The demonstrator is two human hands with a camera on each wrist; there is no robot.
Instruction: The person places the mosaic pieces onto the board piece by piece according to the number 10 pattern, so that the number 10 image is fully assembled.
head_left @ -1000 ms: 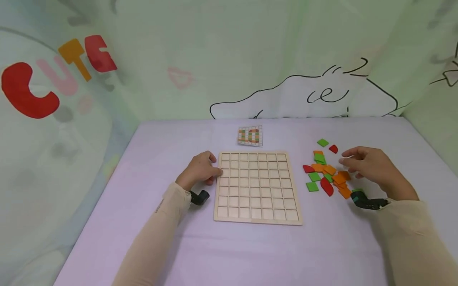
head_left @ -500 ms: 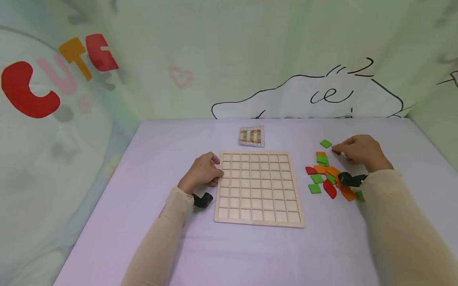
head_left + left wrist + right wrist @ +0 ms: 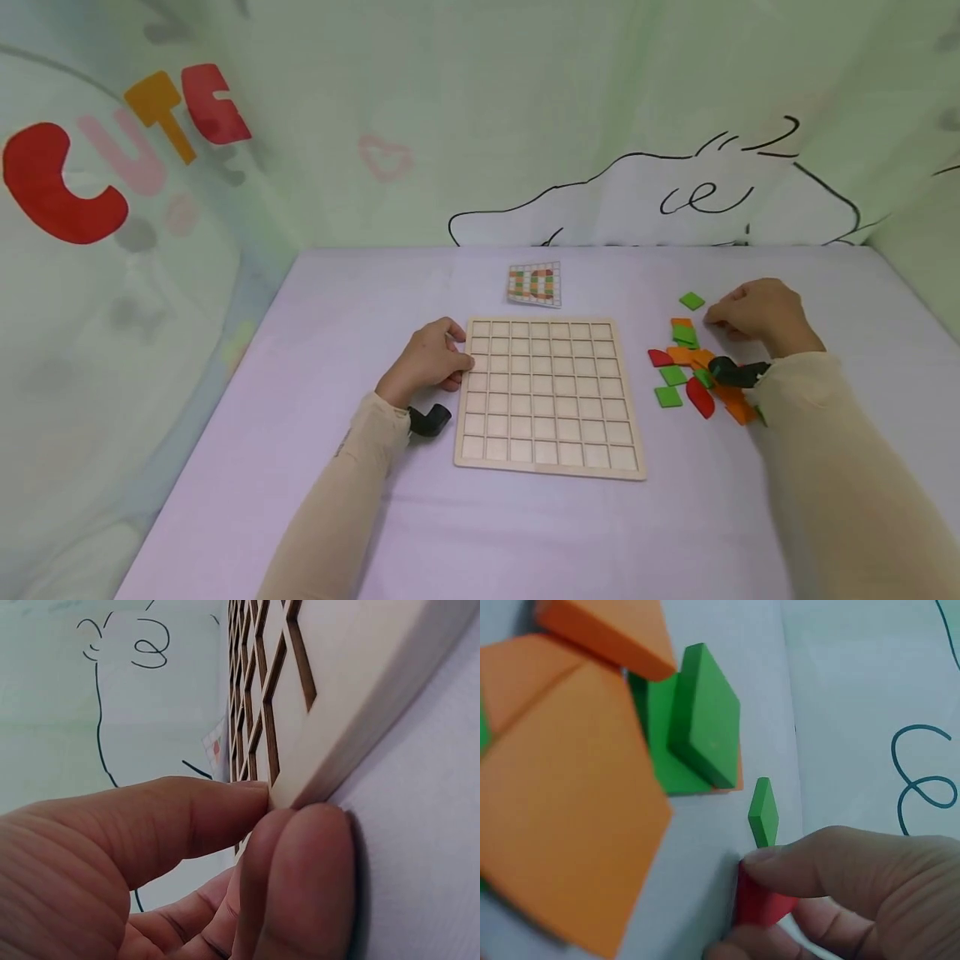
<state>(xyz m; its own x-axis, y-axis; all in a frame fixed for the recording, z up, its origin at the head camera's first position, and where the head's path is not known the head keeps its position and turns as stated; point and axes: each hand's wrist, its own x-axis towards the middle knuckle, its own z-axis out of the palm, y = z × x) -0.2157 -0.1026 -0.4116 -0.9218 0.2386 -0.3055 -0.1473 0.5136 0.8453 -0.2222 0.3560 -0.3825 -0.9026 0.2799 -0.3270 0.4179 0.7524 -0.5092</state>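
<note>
A wooden grid board (image 3: 551, 396) with rows of square recesses lies on the table. My left hand (image 3: 431, 360) holds the board's left edge; in the left wrist view the thumb (image 3: 217, 814) rests on the rim and curled fingertips (image 3: 311, 877) press against its side. Right of the board, my right hand (image 3: 761, 315) pinches a small red piece (image 3: 759, 904) between thumb and fingers, low over the table. The head view hides that piece behind the fingers. Beside this hand lies a heap of orange tiles (image 3: 570, 787), green tiles (image 3: 709, 724) and red rounded pieces (image 3: 700, 397).
Behind the board lies a pattern card (image 3: 534, 284) with a coloured grid drawing. One green tile (image 3: 692, 300) sits apart, just left of the right hand. A printed curtain (image 3: 525, 125) rises along the table's back edge.
My right hand has reached forward and left over the heap and taken the red piece at its far side. The left hand stays on the board's edge. The head view has shifted slightly.
</note>
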